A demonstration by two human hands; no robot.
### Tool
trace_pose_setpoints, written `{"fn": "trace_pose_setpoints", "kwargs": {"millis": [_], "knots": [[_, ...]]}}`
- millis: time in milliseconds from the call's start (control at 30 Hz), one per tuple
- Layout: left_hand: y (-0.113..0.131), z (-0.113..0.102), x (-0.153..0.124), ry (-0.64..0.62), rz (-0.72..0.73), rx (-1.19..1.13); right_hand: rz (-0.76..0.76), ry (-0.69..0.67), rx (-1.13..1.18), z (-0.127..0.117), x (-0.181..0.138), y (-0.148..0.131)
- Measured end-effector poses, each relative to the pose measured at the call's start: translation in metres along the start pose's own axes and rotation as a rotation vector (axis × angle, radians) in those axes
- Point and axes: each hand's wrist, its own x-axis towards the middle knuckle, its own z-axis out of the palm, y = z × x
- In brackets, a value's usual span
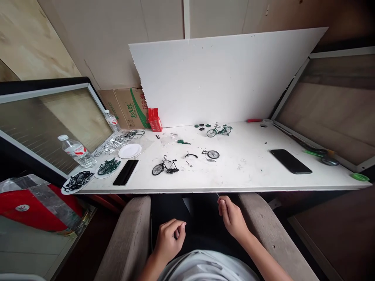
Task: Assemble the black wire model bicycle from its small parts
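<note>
Below the table edge, over my lap, my left hand (171, 239) is closed with curled fingers; whatever is inside, if anything, is hidden. My right hand (230, 217) pinches a thin metal rod (217, 194), whose tip points up toward the table; the rest of it is hidden by the fingers. On the white table (228, 175) stands a black model bicycle (165, 167) lacking its rear wheel. Close by lie a loose wheel (212, 155) in a small frame piece and a curved black mudguard (191, 155). Farther back is a green model bicycle (219, 130) with both wheels.
At left are plates of black parts (77, 181) and green parts (108, 167), a white plate (130, 151), a phone (125, 172) and water bottles (77, 151). Another phone (290, 161) lies right. A red box (155, 120) stands behind. Armrests (125, 238) flank me.
</note>
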Motion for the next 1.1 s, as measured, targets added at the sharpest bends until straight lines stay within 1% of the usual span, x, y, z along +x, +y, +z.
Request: {"fn": "trace_pose_setpoints", "kwargs": {"millis": [100,167,200,300,333,400,467,567,600,667,700,800,833,900,1000,1033,1100], "knots": [[-0.002,0.002,-0.003,0.023,0.01,0.071,0.003,0.029,0.013,0.002,-0.001,-0.004],[0.0,0.002,0.001,0.045,0.053,0.127,-0.019,0.036,0.016,0.005,-0.002,-0.008],[0.002,0.001,0.005,0.053,0.097,0.154,-0.033,0.037,0.015,0.005,-0.002,-0.011],[0.009,-0.006,0.027,0.067,0.264,0.228,-0.054,0.041,0.007,0.004,-0.001,-0.019],[0.011,-0.01,0.037,0.066,0.295,0.256,-0.053,0.044,-0.001,0.003,0.0,-0.021],[0.011,-0.019,0.06,0.106,0.318,0.308,-0.045,0.056,-0.029,-0.002,0.003,-0.026],[0.006,-0.03,0.083,0.183,0.3,0.346,-0.032,0.083,-0.071,-0.007,0.007,-0.028],[-0.014,-0.047,0.115,0.311,0.229,0.39,-0.029,0.104,-0.123,-0.012,0.017,-0.031],[-0.022,-0.052,0.125,0.346,0.176,0.401,-0.036,0.099,-0.132,-0.014,0.022,-0.032],[-0.039,-0.062,0.145,0.414,0.026,0.404,-0.063,0.076,-0.145,-0.016,0.035,-0.036],[-0.046,-0.066,0.153,0.425,-0.027,0.401,-0.069,0.065,-0.153,-0.017,0.043,-0.039],[-0.06,-0.076,0.171,0.337,-0.121,0.468,-0.089,0.012,-0.14,-0.018,0.069,-0.048],[-0.062,-0.078,0.174,0.296,-0.117,0.472,-0.084,-0.013,-0.13,-0.017,0.078,-0.05],[-0.064,-0.079,0.177,0.213,-0.059,0.473,-0.071,-0.048,-0.095,-0.011,0.094,-0.051],[-0.067,-0.075,0.177,0.094,0.063,0.45,-0.04,-0.112,-0.029,0.002,0.115,-0.048],[-0.069,-0.073,0.177,0.067,0.084,0.442,-0.027,-0.135,-0.002,0.007,0.12,-0.046],[-0.075,-0.068,0.175,0.064,0.098,0.423,0.004,-0.15,0.054,0.016,0.128,-0.045]]}}
